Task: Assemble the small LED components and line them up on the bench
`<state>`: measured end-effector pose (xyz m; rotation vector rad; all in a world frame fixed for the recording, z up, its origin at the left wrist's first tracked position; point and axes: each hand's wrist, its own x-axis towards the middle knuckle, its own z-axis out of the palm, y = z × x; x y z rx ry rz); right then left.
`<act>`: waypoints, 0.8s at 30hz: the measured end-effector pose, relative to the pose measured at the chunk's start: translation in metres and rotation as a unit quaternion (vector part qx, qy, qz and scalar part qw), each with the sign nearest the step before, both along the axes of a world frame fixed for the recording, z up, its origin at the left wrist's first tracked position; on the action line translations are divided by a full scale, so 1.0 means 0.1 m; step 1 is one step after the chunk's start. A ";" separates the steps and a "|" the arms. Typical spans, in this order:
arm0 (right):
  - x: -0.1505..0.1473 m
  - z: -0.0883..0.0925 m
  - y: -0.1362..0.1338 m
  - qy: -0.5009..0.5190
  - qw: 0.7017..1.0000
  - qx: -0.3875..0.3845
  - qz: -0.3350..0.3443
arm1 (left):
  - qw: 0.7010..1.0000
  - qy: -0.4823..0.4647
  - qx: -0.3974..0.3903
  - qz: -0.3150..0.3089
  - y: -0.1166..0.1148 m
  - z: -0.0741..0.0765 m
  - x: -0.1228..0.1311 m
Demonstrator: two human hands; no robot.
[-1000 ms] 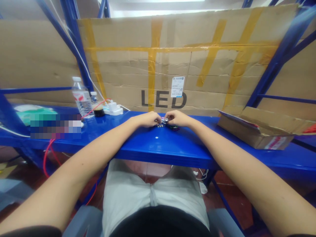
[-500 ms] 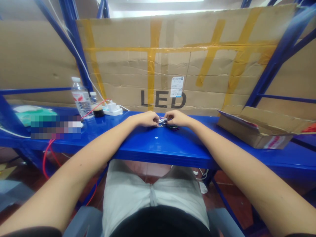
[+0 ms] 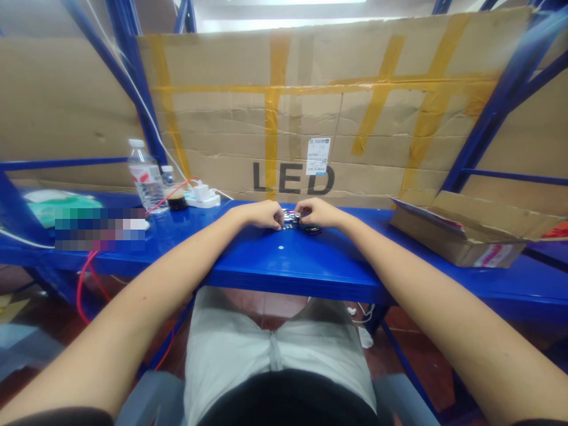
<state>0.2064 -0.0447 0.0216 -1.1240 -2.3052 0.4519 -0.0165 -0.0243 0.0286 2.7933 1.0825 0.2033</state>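
Observation:
Both my hands are at the far part of the blue table [image 3: 284, 260]. My left hand [image 3: 268, 214] is closed, its fingertips curled down close to the tabletop; anything in them is too small to tell. Beside its fingertips lie small shiny metallic pieces [image 3: 288, 216]. Opposite, my right hand [image 3: 320, 213] is closed in a pinch at a small round silvery piece [image 3: 297, 218], whose kind I cannot make out. Under the right fingers lies a dark, glossy, multicoloured item [image 3: 311, 230], partly covered by the hand.
An open cardboard box [image 3: 457, 231] stands at the right. Left are a water bottle [image 3: 148, 180], a small bottle of dark liquid [image 3: 175, 192], a white power strip [image 3: 205, 198] and a green package [image 3: 66, 207]. A large carton [image 3: 222, 130] stands behind the table.
My left fingertips have shifted slightly down and left, away from the shiny pieces. My right hand stays nearly in the same place.

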 end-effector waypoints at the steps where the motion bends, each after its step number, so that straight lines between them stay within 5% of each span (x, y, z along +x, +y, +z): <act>1: 0.00 0.00 0.00 0.001 1.000 -0.001 0.002 | 1.000 0.007 0.005 -0.001 0.01 0.00 -0.01; 24: -0.01 -0.01 0.01 0.004 1.000 0.003 0.016 | 0.999 -0.007 -0.029 0.017 0.02 0.02 -0.02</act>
